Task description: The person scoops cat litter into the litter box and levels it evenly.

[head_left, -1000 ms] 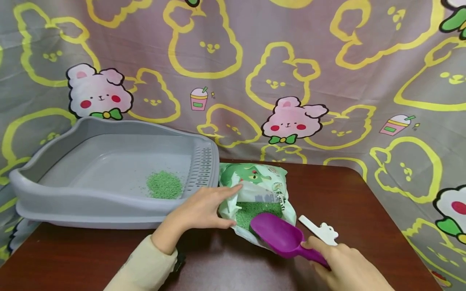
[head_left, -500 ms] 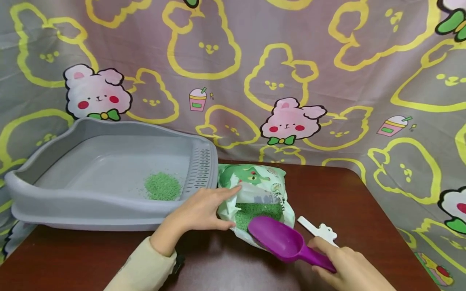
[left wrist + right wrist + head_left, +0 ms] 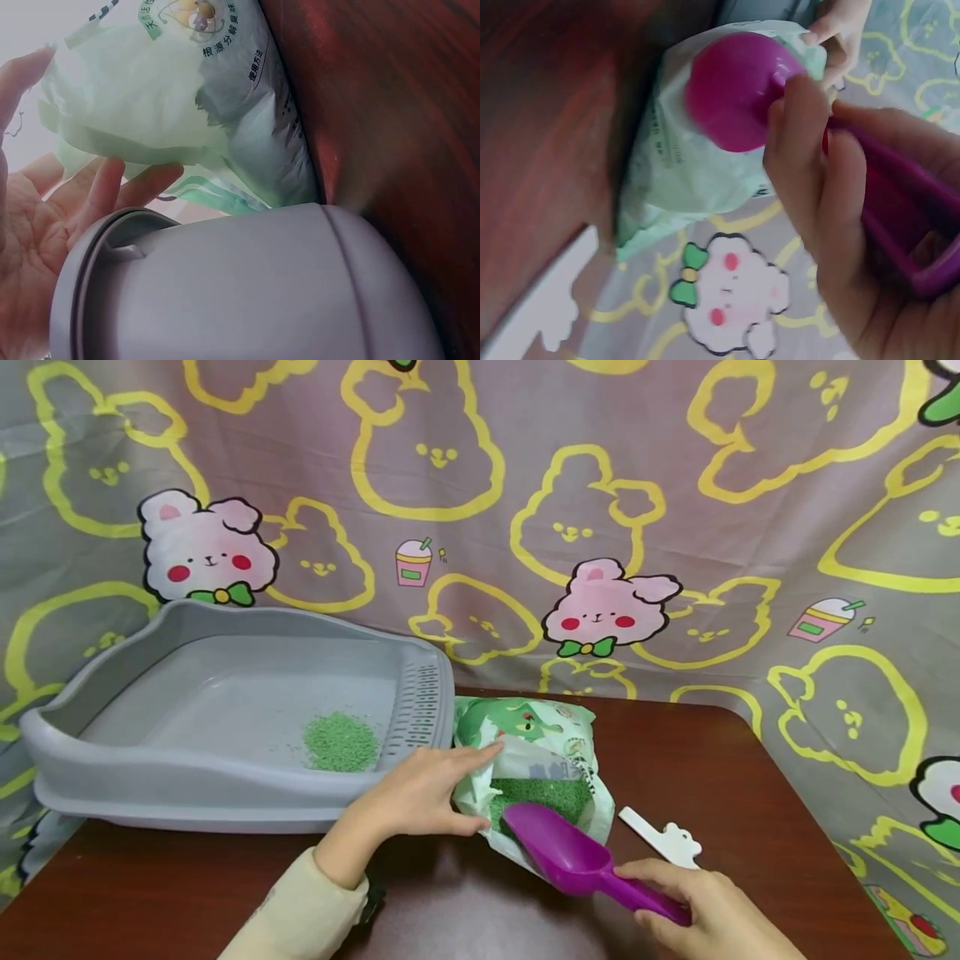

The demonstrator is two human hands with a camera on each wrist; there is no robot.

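Note:
A pale green bag of cat litter (image 3: pixel 528 714) lies on the table, its torn mouth facing me. Green litter granules (image 3: pixel 551 797) show inside. My left hand (image 3: pixel 420 793) rests at the bag's left side, index finger and thumb spread along the mouth's edge; in the left wrist view its fingers (image 3: pixel 150 184) lie relaxed against the plastic. My right hand (image 3: pixel 708 902) grips the handle of a purple scoop (image 3: pixel 562 852). The scoop's lip overlaps the granules at the front of the mouth, and its visible bowl is bare purple. The right wrist view shows the scoop's underside over the bag.
A grey litter box (image 3: pixel 187 793) stands left, against the bag, with a pile of green granules (image 3: pixel 341 743) on its floor and a slotted ledge (image 3: pixel 414 706) at its right end. A white clip (image 3: pixel 663 839) lies right of the bag. A patterned curtain (image 3: pixel 480 468) hangs behind.
The scoop has turned slightly and its lip has shifted left over the bag's mouth. My left hand stays at the bag's side. The head view shifts slightly.

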